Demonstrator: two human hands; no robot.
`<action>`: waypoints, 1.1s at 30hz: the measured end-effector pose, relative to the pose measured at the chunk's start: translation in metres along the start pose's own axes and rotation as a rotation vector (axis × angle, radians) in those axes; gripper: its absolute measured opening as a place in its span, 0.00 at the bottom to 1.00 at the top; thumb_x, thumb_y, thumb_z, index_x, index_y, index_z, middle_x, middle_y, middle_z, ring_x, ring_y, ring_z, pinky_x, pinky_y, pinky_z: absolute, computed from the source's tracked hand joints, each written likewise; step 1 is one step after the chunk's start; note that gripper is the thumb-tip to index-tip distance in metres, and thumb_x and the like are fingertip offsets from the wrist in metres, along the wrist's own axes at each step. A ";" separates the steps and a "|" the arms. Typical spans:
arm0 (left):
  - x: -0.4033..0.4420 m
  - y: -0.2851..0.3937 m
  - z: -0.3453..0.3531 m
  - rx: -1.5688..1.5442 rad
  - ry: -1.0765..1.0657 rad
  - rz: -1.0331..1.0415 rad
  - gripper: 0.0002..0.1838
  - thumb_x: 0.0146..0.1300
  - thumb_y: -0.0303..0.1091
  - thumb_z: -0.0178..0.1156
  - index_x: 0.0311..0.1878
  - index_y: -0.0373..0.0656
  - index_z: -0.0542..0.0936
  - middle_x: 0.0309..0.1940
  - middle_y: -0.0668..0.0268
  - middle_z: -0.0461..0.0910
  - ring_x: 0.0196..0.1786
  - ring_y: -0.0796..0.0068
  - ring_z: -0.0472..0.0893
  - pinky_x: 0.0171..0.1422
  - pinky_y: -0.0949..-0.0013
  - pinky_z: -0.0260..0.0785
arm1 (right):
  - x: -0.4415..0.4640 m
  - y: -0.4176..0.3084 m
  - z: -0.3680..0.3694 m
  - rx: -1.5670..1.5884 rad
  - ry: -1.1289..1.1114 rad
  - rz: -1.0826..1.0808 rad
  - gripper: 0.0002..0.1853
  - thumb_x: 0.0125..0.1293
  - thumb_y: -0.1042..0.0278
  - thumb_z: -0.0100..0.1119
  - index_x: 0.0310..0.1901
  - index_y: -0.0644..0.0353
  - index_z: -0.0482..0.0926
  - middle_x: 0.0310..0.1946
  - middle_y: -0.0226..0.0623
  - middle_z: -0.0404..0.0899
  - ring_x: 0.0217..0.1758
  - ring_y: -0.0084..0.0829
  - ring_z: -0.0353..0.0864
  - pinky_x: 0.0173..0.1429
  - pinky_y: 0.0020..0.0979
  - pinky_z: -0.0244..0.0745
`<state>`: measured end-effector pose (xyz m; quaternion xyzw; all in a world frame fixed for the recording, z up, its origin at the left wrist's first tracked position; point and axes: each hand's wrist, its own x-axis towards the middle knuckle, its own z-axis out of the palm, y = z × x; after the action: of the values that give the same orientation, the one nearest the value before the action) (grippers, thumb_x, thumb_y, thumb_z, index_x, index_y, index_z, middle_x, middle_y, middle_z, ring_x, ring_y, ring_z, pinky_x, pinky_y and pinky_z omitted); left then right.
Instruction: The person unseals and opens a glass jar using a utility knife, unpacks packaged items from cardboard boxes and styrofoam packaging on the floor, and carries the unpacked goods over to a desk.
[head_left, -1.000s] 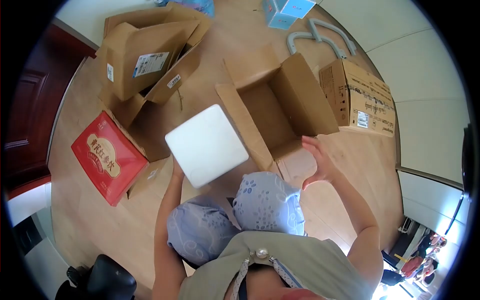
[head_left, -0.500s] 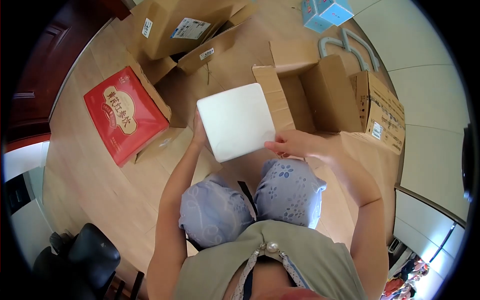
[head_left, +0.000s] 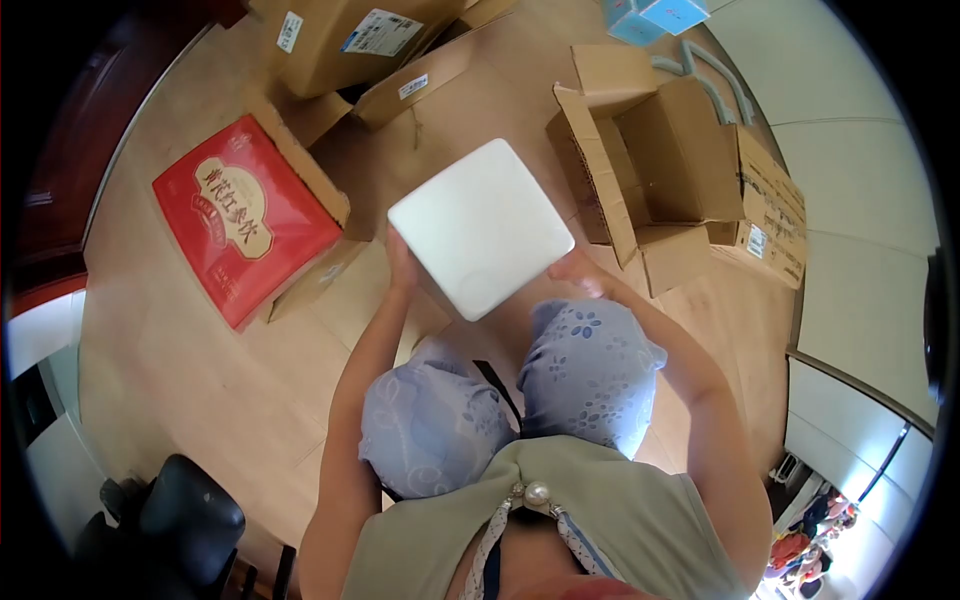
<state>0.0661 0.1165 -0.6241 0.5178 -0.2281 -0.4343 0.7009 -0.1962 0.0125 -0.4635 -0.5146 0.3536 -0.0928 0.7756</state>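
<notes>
A plain white square box (head_left: pixel 480 228) with rounded corners is held up above my knees, its smooth face toward me. My left hand (head_left: pixel 402 262) grips its left side, with the fingers mostly hidden behind the edge. At its right corner my right hand (head_left: pixel 583 275) is closed on the side, fingers partly under it. To the right stands an open cardboard box (head_left: pixel 670 150) with its flaps spread. On the left a red gift box (head_left: pixel 245 225) with Chinese lettering rests on a cardboard box.
Larger opened cardboard cartons (head_left: pixel 370 60) with labels lie at the far left. Another cardboard box (head_left: pixel 775 210) is behind the open one, near grey curved handles (head_left: pixel 720 85) and blue boxes (head_left: pixel 655 18). A black chair (head_left: pixel 190 510) stands at lower left.
The white box has turned, one corner now toward me. My right hand has shifted round to grip its right side. The open cardboard box has moved away to the upper right and tipped more upright.
</notes>
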 end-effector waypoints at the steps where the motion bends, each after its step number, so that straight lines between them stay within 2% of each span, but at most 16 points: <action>1: 0.003 -0.009 0.000 -0.024 0.001 0.003 0.26 0.73 0.50 0.34 0.58 0.35 0.66 0.54 0.60 0.70 0.56 0.71 0.71 0.62 0.67 0.61 | 0.011 0.019 -0.001 0.049 0.010 -0.083 0.57 0.43 0.48 0.72 0.71 0.51 0.46 0.69 0.33 0.52 0.73 0.32 0.48 0.73 0.39 0.48; 2: 0.004 -0.014 0.003 -0.032 0.047 -0.006 0.25 0.73 0.49 0.36 0.56 0.36 0.67 0.51 0.61 0.72 0.53 0.72 0.73 0.58 0.67 0.65 | 0.018 0.028 0.000 0.098 0.021 -0.167 0.58 0.40 0.52 0.74 0.71 0.51 0.48 0.69 0.32 0.52 0.72 0.32 0.49 0.72 0.38 0.49; 6: 0.008 -0.013 0.011 -0.029 0.087 -0.021 0.25 0.73 0.50 0.36 0.55 0.37 0.68 0.50 0.62 0.72 0.51 0.73 0.73 0.57 0.68 0.66 | 0.027 0.027 0.010 -0.036 0.143 -0.127 0.59 0.31 0.64 0.78 0.69 0.52 0.52 0.67 0.34 0.59 0.70 0.33 0.56 0.70 0.38 0.57; 9: 0.007 -0.006 0.012 -0.022 0.090 -0.035 0.24 0.73 0.50 0.37 0.54 0.37 0.68 0.49 0.63 0.73 0.51 0.73 0.73 0.56 0.68 0.66 | 0.033 0.041 0.005 -0.155 0.172 -0.114 0.59 0.30 0.69 0.80 0.68 0.54 0.55 0.64 0.36 0.64 0.68 0.33 0.61 0.68 0.38 0.60; 14: 0.002 0.016 0.009 0.009 0.091 -0.033 0.24 0.72 0.51 0.37 0.52 0.39 0.68 0.47 0.63 0.73 0.49 0.73 0.73 0.55 0.68 0.66 | 0.029 0.039 0.017 -0.367 0.244 -0.205 0.57 0.32 0.70 0.81 0.67 0.56 0.56 0.62 0.37 0.67 0.65 0.33 0.66 0.66 0.38 0.63; 17: -0.002 0.036 0.006 0.038 0.082 -0.022 0.24 0.72 0.52 0.38 0.51 0.39 0.69 0.46 0.64 0.73 0.48 0.73 0.73 0.54 0.69 0.66 | 0.023 0.037 0.028 -0.364 0.200 -0.442 0.57 0.33 0.69 0.81 0.68 0.56 0.56 0.61 0.37 0.68 0.64 0.33 0.67 0.66 0.38 0.64; 19: -0.002 0.056 0.009 0.063 0.076 0.006 0.23 0.72 0.52 0.38 0.51 0.40 0.69 0.45 0.64 0.73 0.48 0.74 0.73 0.53 0.69 0.66 | 0.012 0.007 0.037 -0.140 0.148 -0.316 0.54 0.34 0.69 0.81 0.66 0.57 0.59 0.59 0.37 0.70 0.62 0.33 0.68 0.65 0.37 0.64; 21: 0.002 0.083 0.015 0.086 0.064 0.047 0.23 0.72 0.52 0.38 0.50 0.40 0.69 0.45 0.65 0.73 0.47 0.74 0.73 0.53 0.69 0.66 | 0.002 -0.030 0.043 -0.174 0.132 -0.343 0.51 0.34 0.68 0.81 0.64 0.58 0.62 0.58 0.37 0.71 0.62 0.33 0.68 0.65 0.37 0.63; 22: 0.006 0.102 0.023 0.089 0.054 0.076 0.23 0.72 0.53 0.39 0.50 0.40 0.69 0.44 0.65 0.73 0.47 0.74 0.73 0.53 0.69 0.67 | 0.000 -0.052 0.039 -0.328 0.146 -0.437 0.49 0.35 0.67 0.81 0.63 0.59 0.64 0.58 0.38 0.71 0.62 0.34 0.68 0.66 0.38 0.62; 23: 0.011 0.121 0.032 0.086 0.038 0.108 0.23 0.72 0.53 0.39 0.50 0.41 0.69 0.44 0.65 0.73 0.47 0.74 0.73 0.53 0.69 0.67 | -0.005 -0.072 0.038 -0.483 0.166 -0.528 0.47 0.35 0.66 0.81 0.61 0.60 0.66 0.59 0.38 0.70 0.63 0.35 0.67 0.67 0.38 0.62; 26: 0.028 0.192 0.081 0.052 -0.026 0.212 0.23 0.72 0.53 0.39 0.49 0.41 0.69 0.43 0.66 0.73 0.46 0.74 0.73 0.52 0.69 0.67 | -0.033 -0.138 0.042 -0.270 0.245 -0.483 0.44 0.34 0.70 0.80 0.58 0.61 0.69 0.55 0.37 0.73 0.60 0.33 0.70 0.64 0.38 0.65; 28: 0.040 0.236 0.126 0.000 -0.076 0.266 0.23 0.71 0.54 0.39 0.48 0.42 0.70 0.42 0.66 0.73 0.45 0.74 0.73 0.51 0.69 0.67 | -0.046 -0.169 0.029 -0.250 0.300 -0.582 0.42 0.35 0.72 0.79 0.57 0.62 0.70 0.52 0.35 0.76 0.57 0.31 0.73 0.62 0.37 0.68; 29: 0.046 0.254 0.152 -0.034 -0.099 0.272 0.23 0.71 0.54 0.39 0.48 0.42 0.70 0.42 0.66 0.73 0.45 0.74 0.73 0.51 0.70 0.67 | -0.061 -0.193 0.023 -0.247 0.297 -0.507 0.39 0.38 0.73 0.79 0.55 0.65 0.71 0.49 0.35 0.77 0.54 0.30 0.75 0.60 0.36 0.69; 30: 0.052 0.267 0.180 -0.072 -0.120 0.264 0.23 0.71 0.54 0.40 0.48 0.42 0.70 0.42 0.66 0.73 0.45 0.75 0.73 0.51 0.70 0.67 | -0.070 -0.209 0.012 -0.323 0.348 -0.559 0.38 0.39 0.66 0.79 0.54 0.66 0.70 0.47 0.40 0.78 0.51 0.31 0.76 0.57 0.33 0.72; 31: 0.059 0.276 0.209 -0.106 -0.134 0.234 0.23 0.71 0.54 0.40 0.47 0.42 0.70 0.42 0.67 0.73 0.44 0.75 0.73 0.51 0.70 0.67 | -0.080 -0.224 0.001 -0.350 0.368 -0.623 0.35 0.42 0.65 0.77 0.52 0.67 0.71 0.45 0.41 0.78 0.50 0.30 0.76 0.56 0.33 0.72; 33: 0.070 0.281 0.269 -0.183 -0.103 0.095 0.24 0.72 0.54 0.38 0.47 0.41 0.70 0.42 0.65 0.73 0.44 0.73 0.73 0.52 0.66 0.66 | -0.099 -0.251 -0.029 -0.448 0.470 -0.510 0.32 0.46 0.61 0.75 0.51 0.67 0.73 0.45 0.42 0.79 0.49 0.32 0.77 0.56 0.32 0.71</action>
<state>0.0001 -0.0598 -0.2768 0.4172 -0.2475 -0.4455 0.7525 -0.2329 -0.0721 -0.2085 -0.7067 0.3937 -0.3179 0.4945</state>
